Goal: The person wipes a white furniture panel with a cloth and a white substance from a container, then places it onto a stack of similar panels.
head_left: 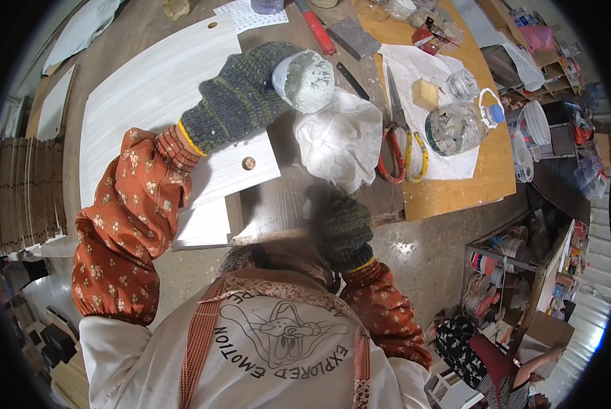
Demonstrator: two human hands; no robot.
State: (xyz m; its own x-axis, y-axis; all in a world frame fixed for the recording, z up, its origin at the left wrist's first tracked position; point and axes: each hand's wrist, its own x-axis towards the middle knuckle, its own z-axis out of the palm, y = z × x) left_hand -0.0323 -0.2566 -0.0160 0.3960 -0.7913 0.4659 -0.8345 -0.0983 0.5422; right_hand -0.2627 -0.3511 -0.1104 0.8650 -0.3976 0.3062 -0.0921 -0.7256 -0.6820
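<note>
My left hand, in a dark grey knitted glove with a yellow cuff, reaches over a white panel. Its fingers wrap round a white cup, tilted so that pale paste shows inside. Just below the cup lies a crumpled white bag or cloth; from this view I cannot tell which. My right hand, gloved alike, is close to my chest at the table's near edge. Motion smears its fingers, and whether anything is in them does not show. The panel has round holes, one near my left wrist.
Right of the crumpled white thing lie big scissors with red and yellow handles. Beyond are a yellow sponge block, a clear plastic jug, a dark knife and a red tube. Another person is at lower right.
</note>
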